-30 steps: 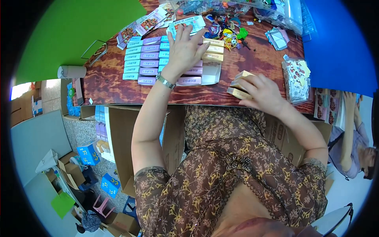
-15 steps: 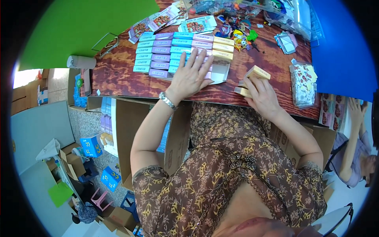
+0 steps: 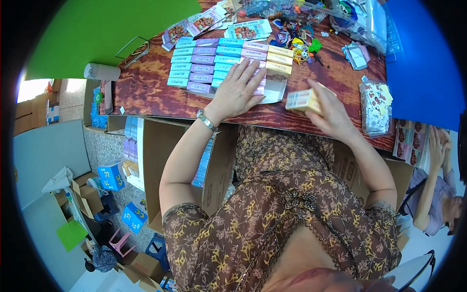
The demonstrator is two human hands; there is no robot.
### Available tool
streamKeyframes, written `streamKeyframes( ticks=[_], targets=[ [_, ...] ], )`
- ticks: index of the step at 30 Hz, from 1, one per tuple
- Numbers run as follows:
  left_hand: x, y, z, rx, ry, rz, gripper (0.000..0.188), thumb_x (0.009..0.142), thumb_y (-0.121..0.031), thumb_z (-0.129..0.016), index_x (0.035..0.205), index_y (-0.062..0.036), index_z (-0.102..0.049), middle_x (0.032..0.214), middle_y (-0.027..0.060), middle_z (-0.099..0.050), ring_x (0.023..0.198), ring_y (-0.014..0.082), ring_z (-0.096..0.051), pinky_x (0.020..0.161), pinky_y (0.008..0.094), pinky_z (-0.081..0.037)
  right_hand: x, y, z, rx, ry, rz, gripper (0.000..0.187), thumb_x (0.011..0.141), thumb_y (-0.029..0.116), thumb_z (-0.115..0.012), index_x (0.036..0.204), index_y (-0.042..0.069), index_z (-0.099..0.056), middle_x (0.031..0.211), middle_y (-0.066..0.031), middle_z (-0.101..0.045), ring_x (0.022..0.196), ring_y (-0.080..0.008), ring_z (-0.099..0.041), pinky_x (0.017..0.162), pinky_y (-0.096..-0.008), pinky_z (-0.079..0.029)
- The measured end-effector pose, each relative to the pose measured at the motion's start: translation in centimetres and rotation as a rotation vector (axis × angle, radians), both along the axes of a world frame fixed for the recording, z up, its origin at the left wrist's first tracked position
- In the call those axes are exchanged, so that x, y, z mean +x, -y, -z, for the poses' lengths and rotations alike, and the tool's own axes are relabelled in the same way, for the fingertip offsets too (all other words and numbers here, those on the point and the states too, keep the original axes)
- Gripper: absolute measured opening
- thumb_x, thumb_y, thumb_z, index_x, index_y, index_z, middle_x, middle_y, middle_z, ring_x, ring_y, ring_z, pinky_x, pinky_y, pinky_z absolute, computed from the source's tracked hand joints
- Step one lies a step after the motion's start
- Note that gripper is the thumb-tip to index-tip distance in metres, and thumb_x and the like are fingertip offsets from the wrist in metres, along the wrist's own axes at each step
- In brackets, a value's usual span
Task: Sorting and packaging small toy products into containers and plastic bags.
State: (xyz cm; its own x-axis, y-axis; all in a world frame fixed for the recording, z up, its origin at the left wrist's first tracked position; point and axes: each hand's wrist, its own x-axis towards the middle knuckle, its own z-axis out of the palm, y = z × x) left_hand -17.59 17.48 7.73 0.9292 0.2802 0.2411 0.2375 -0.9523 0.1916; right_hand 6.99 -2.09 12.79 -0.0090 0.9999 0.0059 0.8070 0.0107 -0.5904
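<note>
Rows of small boxes (image 3: 201, 68) in teal, purple, blue, pink and yellow stand packed side by side in a white tray (image 3: 275, 90). Bare tray shows at its near right corner, below the yellow boxes (image 3: 279, 61). My left hand (image 3: 239, 90) lies across the blue and pink boxes with its fingers stretched out, hiding some of them. To the right of the tray, my right hand (image 3: 332, 114) is closed around small yellow boxes (image 3: 302, 100), held just over the table; their exact number is partly hidden by my fingers.
Flattened printed cartons (image 3: 247, 30) lie behind the tray, near loose colourful small toys (image 3: 301, 46). A clear container of printed pieces (image 3: 375, 108) sits at the table's right. A white roll (image 3: 102, 72) is at the left edge. Another person (image 3: 434, 194) works at far right.
My right hand has turned and brought the yellow boxes together, their ends now facing the tray. My left hand stays on the boxes. The whole view has shifted slightly.
</note>
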Motion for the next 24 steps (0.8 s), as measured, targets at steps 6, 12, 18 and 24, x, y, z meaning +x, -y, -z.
streamKeyframes(
  ticks=[6, 12, 18, 24],
  targets=[
    [0.3, 0.1, -0.1, 0.013, 0.031, -0.032, 0.075, 0.085, -0.040, -0.070, 0.147, -0.0079, -0.042, 0.149, 0.0175, -0.043, 0.140, 0.0402, -0.037, 0.115, 0.0522, -0.031, -2.5, -3.1, 3.7, 0.193, -0.352, 0.161, 0.055, 0.085, 0.010, -0.073, 0.131, 0.004, -0.043, 0.115, -0.0174, -0.064, 0.107, -0.0303, -0.066, 0.091, -0.0374, -0.051],
    [-0.2, -0.5, 0.3, 0.009, 0.054, 0.009, 0.073, 0.086, -0.037, -0.069, 0.145, -0.0025, -0.042, 0.148, 0.0183, -0.043, 0.140, 0.0397, -0.037, 0.114, 0.0496, -0.033, -3.9, -3.7, 4.9, 0.352, -0.139, 0.112, 0.059, 0.082, 0.006, -0.073, 0.133, 0.003, -0.043, 0.119, -0.0189, -0.061, 0.108, -0.0341, -0.065, 0.090, -0.0413, -0.053],
    [-0.3, -0.4, 0.2, 0.030, 0.009, 0.040, 0.072, 0.088, -0.035, -0.067, 0.144, 0.0019, -0.041, 0.147, 0.0204, -0.043, 0.140, 0.0396, -0.036, 0.114, 0.0493, -0.033, -2.3, -4.1, 4.3, 0.222, 0.058, -0.111, 0.064, 0.078, 0.006, -0.072, 0.137, 0.007, -0.047, 0.124, -0.0184, -0.054, 0.105, -0.0384, -0.063, 0.087, -0.0448, -0.054],
    [-0.4, -0.4, 0.0, 0.032, 0.011, 0.043, 0.071, 0.088, -0.035, -0.066, 0.144, 0.0020, -0.042, 0.147, 0.0206, -0.043, 0.140, 0.0397, -0.036, 0.114, 0.0494, -0.034, -1.4, -5.5, 3.8, 0.076, 0.047, -0.209, 0.065, 0.078, 0.008, -0.071, 0.139, 0.011, -0.047, 0.123, -0.0174, -0.054, 0.105, -0.0391, -0.062, 0.085, -0.0468, -0.055]
  ],
)
